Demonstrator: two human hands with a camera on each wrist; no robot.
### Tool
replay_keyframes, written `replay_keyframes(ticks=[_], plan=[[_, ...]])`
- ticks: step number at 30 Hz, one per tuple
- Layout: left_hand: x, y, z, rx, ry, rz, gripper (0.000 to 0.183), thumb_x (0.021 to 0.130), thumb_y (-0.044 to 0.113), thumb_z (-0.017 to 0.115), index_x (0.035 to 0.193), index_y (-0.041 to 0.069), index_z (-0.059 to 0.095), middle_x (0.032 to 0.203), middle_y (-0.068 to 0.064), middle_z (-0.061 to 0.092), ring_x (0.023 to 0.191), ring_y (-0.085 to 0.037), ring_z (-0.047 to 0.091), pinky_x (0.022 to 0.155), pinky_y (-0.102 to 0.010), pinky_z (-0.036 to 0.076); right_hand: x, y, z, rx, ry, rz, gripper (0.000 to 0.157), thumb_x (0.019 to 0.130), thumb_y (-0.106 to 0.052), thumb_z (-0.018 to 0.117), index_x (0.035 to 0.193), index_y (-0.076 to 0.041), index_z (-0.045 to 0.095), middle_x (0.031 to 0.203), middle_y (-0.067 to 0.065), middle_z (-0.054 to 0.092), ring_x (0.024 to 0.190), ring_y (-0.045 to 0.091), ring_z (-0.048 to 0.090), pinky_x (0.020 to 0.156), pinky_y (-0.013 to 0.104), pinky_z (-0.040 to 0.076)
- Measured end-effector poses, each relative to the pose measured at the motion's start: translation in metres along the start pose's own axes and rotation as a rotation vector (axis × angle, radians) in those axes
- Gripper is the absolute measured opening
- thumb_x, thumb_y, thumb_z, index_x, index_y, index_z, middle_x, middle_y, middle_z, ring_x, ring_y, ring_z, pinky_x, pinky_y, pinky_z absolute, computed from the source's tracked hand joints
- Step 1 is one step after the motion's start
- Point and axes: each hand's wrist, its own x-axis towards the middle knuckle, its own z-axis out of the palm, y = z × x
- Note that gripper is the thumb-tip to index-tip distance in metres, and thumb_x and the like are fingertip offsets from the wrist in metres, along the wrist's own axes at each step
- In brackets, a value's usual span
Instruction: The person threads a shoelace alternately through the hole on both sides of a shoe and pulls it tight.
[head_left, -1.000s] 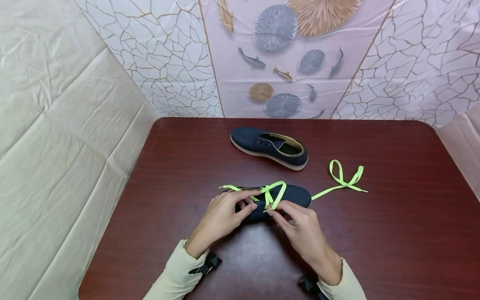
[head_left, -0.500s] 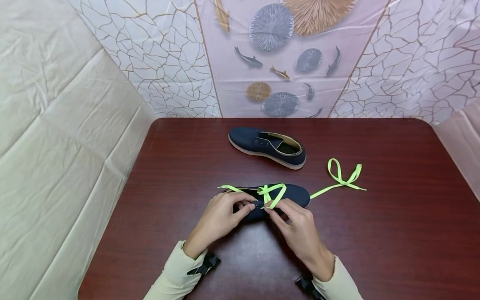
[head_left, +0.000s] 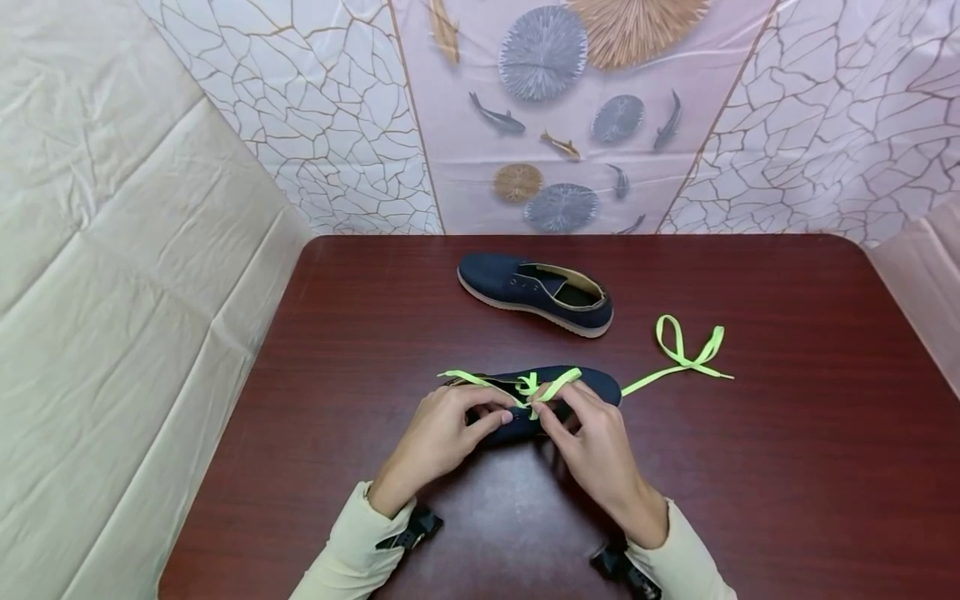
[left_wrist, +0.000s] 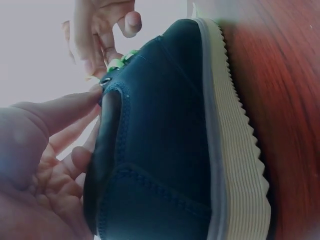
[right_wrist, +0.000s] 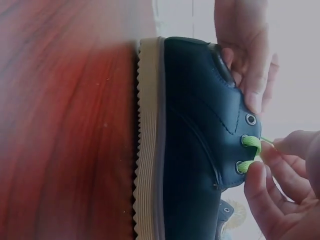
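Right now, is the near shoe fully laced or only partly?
Partly. On the near shoe, the green lace fills two eyelets on the visible side; the eyelet above is empty.

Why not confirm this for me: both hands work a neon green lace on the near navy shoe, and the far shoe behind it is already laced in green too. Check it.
One thing is off. The head view shows the far shoe with no lace in it. The rest holds: the left hand and right hand work the neon green lace on the near navy shoe.
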Motion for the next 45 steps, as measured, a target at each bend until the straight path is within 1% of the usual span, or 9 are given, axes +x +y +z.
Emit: replay_keyframes(ticks=[2, 5, 11, 14, 18, 24, 29, 40, 45], plan=[[0.000, -0.001, 0.002, 0.015, 0.028, 0.030, 0.013, 0.097, 0.025, 0.078, 0.109, 0.025, 0.082, 0.108, 0.012, 0.078, 0.104, -0.008, 0.072, 0.087, -0.038, 0.057, 0.004, 0.000, -0.001, -0.004, -0.026, 0.037, 0.013, 0.093, -0.004, 0.080, 0.099, -0.014, 0.074, 0.087, -0.005, 0.066, 0.067, 0.003, 0.058, 0.057, 0.020, 0.051], [-0.001, -0.004, 0.004, 0.041, 0.086, 0.097, 0.012, 0.096, 0.022, 0.080, 0.108, 0.024, 0.083, 0.106, 0.012, 0.078, 0.103, -0.010, 0.072, 0.088, -0.038, 0.057, 0.012, 0.000, -0.002, -0.010, -0.089, 0.085, 0.011, 0.095, -0.008, 0.079, 0.096, -0.016, 0.072, 0.083, -0.006, 0.062, 0.064, 0.002, 0.055, 0.057, 0.022, 0.050], [-0.004, -0.012, 0.010, 0.143, 0.211, 0.321, 0.012, 0.095, 0.018, 0.080, 0.106, 0.021, 0.083, 0.100, 0.010, 0.076, 0.090, -0.010, 0.072, 0.073, -0.031, 0.058, 0.028, 0.002, -0.004, -0.007, -0.260, 0.150, 0.012, 0.099, -0.010, 0.075, 0.090, -0.016, 0.069, 0.079, -0.007, 0.057, 0.068, 0.004, 0.050, 0.061, 0.025, 0.046], [-0.005, -0.016, 0.012, 0.186, 0.243, 0.417, 0.014, 0.095, 0.018, 0.080, 0.108, 0.020, 0.083, 0.103, 0.009, 0.076, 0.093, -0.011, 0.073, 0.074, -0.030, 0.059, 0.033, 0.002, -0.008, -0.002, -0.327, 0.158, 0.015, 0.101, -0.008, 0.071, 0.088, -0.015, 0.066, 0.075, -0.008, 0.052, 0.070, 0.006, 0.047, 0.063, 0.026, 0.042], [-0.005, -0.020, 0.012, 0.196, 0.250, 0.490, 0.018, 0.094, 0.015, 0.080, 0.111, 0.018, 0.083, 0.108, 0.006, 0.076, 0.100, -0.011, 0.073, 0.083, -0.031, 0.059, 0.040, 0.001, -0.011, 0.033, -0.424, 0.182, 0.018, 0.103, -0.008, 0.066, 0.087, -0.014, 0.063, 0.071, -0.009, 0.048, 0.067, 0.006, 0.045, 0.063, 0.025, 0.039], [-0.006, -0.023, 0.012, 0.194, 0.245, 0.535, 0.021, 0.093, 0.011, 0.080, 0.113, 0.017, 0.082, 0.111, 0.005, 0.076, 0.103, -0.012, 0.072, 0.088, -0.032, 0.059, 0.051, 0.003, -0.016, 0.089, -0.600, 0.240, 0.021, 0.107, -0.012, 0.060, 0.086, -0.014, 0.060, 0.067, -0.010, 0.043, 0.057, 0.006, 0.042, 0.058, 0.025, 0.036], [-0.005, -0.024, 0.013, 0.184, 0.242, 0.541, 0.021, 0.095, 0.012, 0.078, 0.115, 0.016, 0.082, 0.112, 0.005, 0.076, 0.104, -0.012, 0.072, 0.089, -0.033, 0.058, 0.060, 0.010, -0.019, 0.140, -0.698, 0.247, 0.026, 0.109, -0.012, 0.057, 0.083, -0.014, 0.056, 0.066, -0.010, 0.039, 0.056, 0.007, 0.037, 0.059, 0.024, 0.034], [-0.003, -0.024, 0.014, 0.158, 0.230, 0.523, 0.021, 0.096, 0.011, 0.078, 0.117, 0.015, 0.080, 0.111, 0.005, 0.076, 0.102, -0.012, 0.071, 0.088, -0.031, 0.058, 0.064, 0.014, -0.016, 0.228, -0.765, 0.248, 0.025, 0.103, -0.008, 0.057, 0.078, -0.008, 0.060, 0.068, -0.009, 0.041, 0.063, 0.007, 0.040, 0.063, 0.023, 0.033], [-0.002, -0.023, 0.014, 0.150, 0.226, 0.551, 0.019, 0.094, 0.008, 0.080, 0.112, 0.016, 0.080, 0.111, 0.003, 0.073, 0.102, -0.012, 0.069, 0.087, -0.028, 0.058, 0.063, 0.017, -0.015, 0.283, -0.773, 0.300, 0.022, 0.102, -0.007, 0.059, 0.081, -0.007, 0.062, 0.069, -0.008, 0.043, 0.065, 0.009, 0.041, 0.063, 0.023, 0.033]])
